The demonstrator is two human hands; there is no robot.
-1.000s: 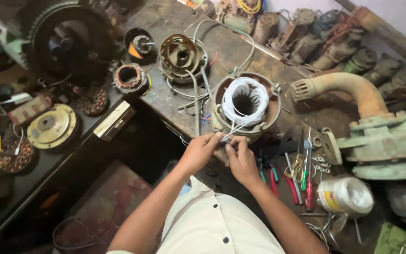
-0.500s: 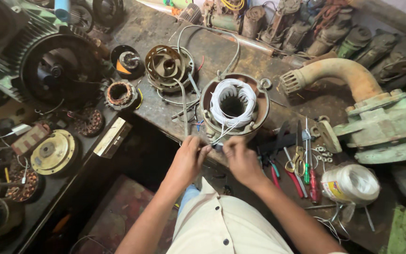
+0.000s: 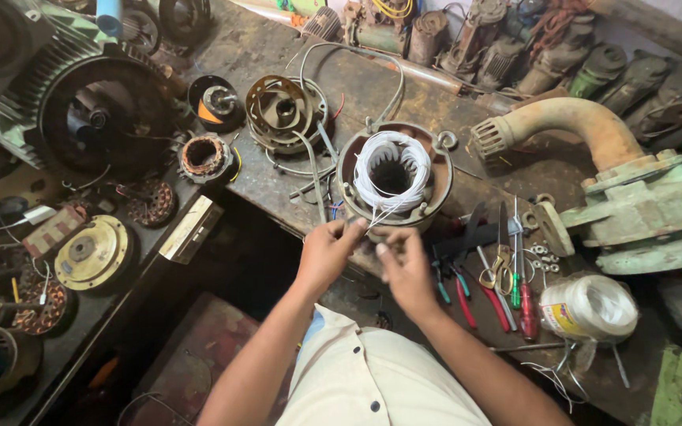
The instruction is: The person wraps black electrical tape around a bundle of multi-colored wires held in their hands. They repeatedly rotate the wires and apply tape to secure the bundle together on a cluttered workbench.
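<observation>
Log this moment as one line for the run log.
left hand pinching white wires | right hand on same wires | motor stator on bench

I log soft, even daylight, brightest far right; deep shadow under the grimy grey workbench [image 3: 294,170]; wide-angle bending at edges; focus sharp.
</observation>
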